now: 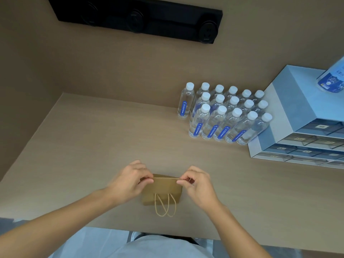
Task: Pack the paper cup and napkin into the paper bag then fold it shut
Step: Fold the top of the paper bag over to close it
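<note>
A tan table [96, 138] is backed by a wall bearing a black strip [137, 21]. At the right a blue drawer unit [297, 112] is set beside grouped bottles [223, 116]. Near the front edge the bag [163, 190] is stood, top edge pinched at its ends by the left hand [128, 181] and right hand [199, 185]; its handles [165, 205] are hung forward.

It looks like an office or shop supply counter: a beige laminate countertop [111, 138] carries rows of small clear white-capped water bottles [221, 116], a pale blue labelled drawer organiser [290, 112], beneath a black wall-mounted socket strip [137, 19].
</note>
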Demonstrator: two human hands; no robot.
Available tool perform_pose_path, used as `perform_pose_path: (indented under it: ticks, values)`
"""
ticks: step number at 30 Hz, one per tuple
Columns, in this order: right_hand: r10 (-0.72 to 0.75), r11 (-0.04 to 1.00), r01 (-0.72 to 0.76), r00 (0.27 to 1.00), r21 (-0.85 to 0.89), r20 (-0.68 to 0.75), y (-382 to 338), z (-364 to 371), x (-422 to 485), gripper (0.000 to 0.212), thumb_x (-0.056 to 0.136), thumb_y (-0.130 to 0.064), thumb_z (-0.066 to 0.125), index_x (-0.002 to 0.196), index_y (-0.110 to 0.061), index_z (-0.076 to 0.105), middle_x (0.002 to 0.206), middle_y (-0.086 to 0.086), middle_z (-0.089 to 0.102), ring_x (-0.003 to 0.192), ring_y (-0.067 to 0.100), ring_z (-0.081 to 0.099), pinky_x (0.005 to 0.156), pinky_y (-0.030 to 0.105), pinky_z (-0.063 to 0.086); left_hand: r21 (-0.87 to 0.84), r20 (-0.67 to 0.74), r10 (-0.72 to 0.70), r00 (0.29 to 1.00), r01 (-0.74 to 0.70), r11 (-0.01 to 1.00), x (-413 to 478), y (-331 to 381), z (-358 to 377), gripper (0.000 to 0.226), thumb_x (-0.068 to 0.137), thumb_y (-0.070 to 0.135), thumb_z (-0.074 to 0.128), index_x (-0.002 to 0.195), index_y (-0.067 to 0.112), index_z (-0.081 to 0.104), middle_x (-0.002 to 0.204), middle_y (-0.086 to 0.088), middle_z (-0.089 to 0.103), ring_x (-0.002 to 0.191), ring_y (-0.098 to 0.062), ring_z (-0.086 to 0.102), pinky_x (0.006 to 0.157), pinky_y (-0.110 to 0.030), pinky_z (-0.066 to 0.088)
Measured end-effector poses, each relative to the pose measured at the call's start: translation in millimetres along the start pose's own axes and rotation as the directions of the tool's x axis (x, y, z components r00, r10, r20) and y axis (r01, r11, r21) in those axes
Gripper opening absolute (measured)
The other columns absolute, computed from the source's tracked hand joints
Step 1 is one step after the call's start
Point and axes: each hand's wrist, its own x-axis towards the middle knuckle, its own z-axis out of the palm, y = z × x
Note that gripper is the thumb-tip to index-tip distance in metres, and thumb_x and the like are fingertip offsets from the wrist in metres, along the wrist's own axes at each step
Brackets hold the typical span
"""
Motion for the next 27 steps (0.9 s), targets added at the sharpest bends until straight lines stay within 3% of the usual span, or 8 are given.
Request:
perform_pose_path:
  ticks: [4, 8, 14, 21, 27]
  values:
    - [-0.144, 0.984, 0.154, 0.984, -0.094, 0.102, -10, 5, 13, 0.005, 0.076, -0.017, 0.079, 0.074, -0.014, 0.076, 0.075, 0.000, 0.060, 0.073, 0.018, 0.057, 0.068, 0.032, 0.050, 0.056, 0.032, 0.027, 0.999, -0.029, 0.998, 21, 22, 12, 0.006, 0.085, 0.027, 0.069, 0.087, 0.022, 0.072, 0.078, 0.003, 0.065, 0.081, -0.018, 0.056, 0.068, -0.027, 0.049]
    - [-0.224, 0.960, 0.246, 0.962, -0.135, 0.158, -15, 5, 23, 0.006, 0.077, -0.016, 0.077, 0.072, -0.013, 0.075, 0.075, -0.003, 0.056, 0.071, 0.018, 0.054, 0.062, 0.034, 0.050, 0.049, 0.098, -0.015, 0.995, 0.010, 0.999, 36, 32, 15, 0.007, 0.086, 0.024, 0.067, 0.089, 0.021, 0.072, 0.081, -0.001, 0.066, 0.084, -0.018, 0.059, 0.074, -0.027, 0.048]
    - [-0.206, 0.977, 0.211, 0.969, -0.022, 0.133, 3, -4, 16, 0.002, 0.077, -0.014, 0.078, 0.076, -0.015, 0.077, 0.072, -0.011, 0.055, 0.064, 0.008, 0.052, 0.063, 0.023, 0.045, 0.038, 0.101, -0.072, 0.992, 0.068, 0.997, 18, 14, -3, 0.004, 0.081, 0.018, 0.075, 0.078, 0.017, 0.075, 0.069, -0.002, 0.067, 0.068, -0.018, 0.060, 0.063, -0.013, 0.035]
    - [-0.042, 0.996, 0.034, 0.995, 0.085, 0.089, 8, 1, 19, 0.004, 0.075, -0.010, 0.082, 0.074, -0.013, 0.080, 0.071, -0.010, 0.059, 0.060, 0.004, 0.053, 0.059, 0.009, 0.039, -0.076, 0.040, -0.215, 0.976, 0.217, 0.973, 4, 6, -5, 0.003, 0.078, 0.020, 0.078, 0.077, 0.020, 0.076, 0.071, 0.001, 0.070, 0.067, -0.010, 0.060, 0.062, -0.025, 0.050]
    - [-0.090, 0.995, 0.089, 0.996, 0.051, 0.029, -13, 8, 38, 0.004, 0.079, -0.008, 0.079, 0.077, -0.011, 0.080, 0.073, 0.003, 0.064, 0.059, 0.005, 0.052, 0.059, 0.008, 0.036, -0.149, -0.037, -0.277, 0.960, 0.269, 0.951, 14, -17, -29, 0.005, 0.078, 0.016, 0.078, 0.079, 0.021, 0.077, 0.070, 0.010, 0.065, 0.063, 0.005, 0.053, 0.062, -0.004, 0.036]
